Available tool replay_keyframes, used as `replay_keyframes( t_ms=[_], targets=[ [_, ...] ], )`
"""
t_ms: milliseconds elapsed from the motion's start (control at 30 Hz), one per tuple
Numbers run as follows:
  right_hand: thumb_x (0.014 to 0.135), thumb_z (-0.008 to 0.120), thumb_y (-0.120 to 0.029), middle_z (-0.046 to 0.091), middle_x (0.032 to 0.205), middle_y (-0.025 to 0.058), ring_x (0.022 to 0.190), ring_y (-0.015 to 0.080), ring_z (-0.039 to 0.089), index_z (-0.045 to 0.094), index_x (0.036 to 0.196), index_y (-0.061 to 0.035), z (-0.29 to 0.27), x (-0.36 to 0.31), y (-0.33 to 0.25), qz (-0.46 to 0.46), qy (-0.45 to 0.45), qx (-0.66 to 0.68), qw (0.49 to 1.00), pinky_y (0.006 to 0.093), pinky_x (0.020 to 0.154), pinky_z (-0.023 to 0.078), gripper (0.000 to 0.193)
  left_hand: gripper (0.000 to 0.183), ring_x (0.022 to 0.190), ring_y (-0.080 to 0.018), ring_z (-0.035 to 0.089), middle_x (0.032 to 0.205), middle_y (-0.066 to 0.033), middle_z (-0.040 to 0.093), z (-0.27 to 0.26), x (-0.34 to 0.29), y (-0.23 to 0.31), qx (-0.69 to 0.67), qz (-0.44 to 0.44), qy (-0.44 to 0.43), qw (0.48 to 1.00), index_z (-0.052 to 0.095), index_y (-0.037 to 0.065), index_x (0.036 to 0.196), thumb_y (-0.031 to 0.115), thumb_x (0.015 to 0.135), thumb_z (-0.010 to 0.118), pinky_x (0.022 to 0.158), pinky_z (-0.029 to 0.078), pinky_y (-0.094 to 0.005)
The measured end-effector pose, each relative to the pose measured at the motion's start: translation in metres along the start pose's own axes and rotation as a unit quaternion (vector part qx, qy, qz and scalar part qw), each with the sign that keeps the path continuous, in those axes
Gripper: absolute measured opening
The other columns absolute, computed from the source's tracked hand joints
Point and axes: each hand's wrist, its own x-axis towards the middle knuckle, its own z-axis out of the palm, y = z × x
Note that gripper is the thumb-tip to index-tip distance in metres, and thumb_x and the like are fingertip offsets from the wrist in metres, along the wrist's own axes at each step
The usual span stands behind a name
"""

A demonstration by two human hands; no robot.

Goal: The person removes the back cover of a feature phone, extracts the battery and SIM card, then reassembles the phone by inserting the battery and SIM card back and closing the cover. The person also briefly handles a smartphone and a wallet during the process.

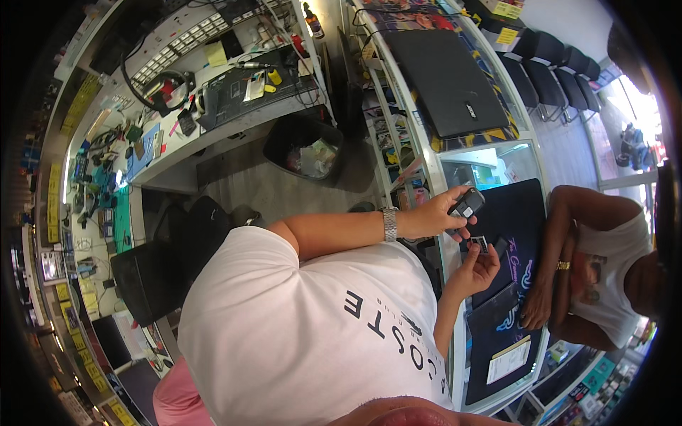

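A black handheld device (467,204), blocky with rounded corners and a small whitish patch on its visible face, sits right of centre in the frame. The left hand (435,214) is curled around it, thumb and fingers closed on its sides; a metal-link watch (390,224) circles that wrist.

Just below, the right hand (472,274) pinches a small rectangular piece (481,244) between thumb and fingertips — thin and flat, with a pale edge around a darker middle. The piece is near the device's lower end, with a narrow gap between them. A dark, smooth-looking object (501,248) shows just beside the right fingers; whether they touch it is hard to tell.

Both hands are above a black mat (527,213), matte and soft-looking, with pink and blue line printing, laid over a glass-topped worktop (455,172) with pale framing. Lower on the mat lie a dark flat rectangle (493,309) and a white paper pad (509,360). Toward the top, a closed black laptop (449,82) with a dull lid rests on a brightly patterned cover (499,135). At the right, another person's hand (538,307) lies by the mat's edge — a gold-coloured band (563,266) is nearby.
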Motion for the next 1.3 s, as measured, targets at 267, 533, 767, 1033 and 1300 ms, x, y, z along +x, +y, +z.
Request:
replay_keyframes(
  t_ms=[267,533,767,1033,1300],
  targets=[
    [0.098,0.072,-0.003,0.067,0.100,0.0060,0.090,0.0111,0.067,0.062,0.123,-0.0009,0.005,-0.011,0.007,-0.037,-0.082,-0.065,0.994,0.0222,0.080,0.052,0.027,0.068,0.102,-0.0226,0.071,0.123,-0.0166,0.064,-0.029,-0.050,0.005,0.027,0.050,0.104,0.993,0.027,0.011,0.159,0.000,0.101,0.061,0.086,0.061,-0.0366],
    [0.096,0.074,0.000,0.067,0.100,0.0067,0.086,0.0102,0.064,0.064,0.121,0.0001,0.009,-0.014,0.014,-0.070,-0.075,-0.113,0.988,0.0220,0.077,0.051,0.026,0.039,0.105,-0.0229,0.072,0.123,-0.0149,0.070,-0.081,-0.104,0.001,0.053,0.094,0.231,0.967,0.052,0.001,0.138,-0.003,0.100,0.061,0.089,0.059,-0.0367],
    [0.100,0.071,-0.008,0.069,0.099,0.0082,0.084,0.0105,0.064,0.064,0.121,0.0008,0.013,-0.013,0.018,-0.109,-0.023,-0.174,0.979,0.0219,0.072,0.050,0.023,0.037,0.101,-0.0175,0.070,0.110,-0.0089,0.073,-0.152,-0.111,-0.008,0.027,0.036,0.236,0.971,0.067,-0.002,0.129,-0.005,0.092,0.068,0.092,0.056,-0.0317],
    [0.098,0.063,0.003,0.070,0.096,0.0093,0.078,0.0123,0.062,0.068,0.114,0.0017,0.056,0.000,0.013,0.006,0.093,-0.145,0.985,0.0235,0.067,0.047,0.017,0.027,0.093,-0.0097,0.066,0.100,-0.0024,0.070,-0.245,-0.092,0.005,0.227,-0.056,0.240,0.942,0.068,0.002,0.108,0.021,0.093,0.078,0.092,0.053,-0.0274],
    [0.101,0.052,-0.011,0.044,0.065,0.0008,0.052,0.0060,0.033,0.050,0.075,-0.0079,0.136,0.026,0.030,0.002,0.060,-0.228,0.972,0.0233,0.049,0.022,0.026,0.049,0.087,-0.0345,0.075,0.088,-0.0168,0.077,-0.513,-0.124,-0.071,0.543,-0.227,0.350,0.729,0.076,0.003,0.101,0.051,0.086,0.077,0.079,0.057,-0.0431]
  ],
)
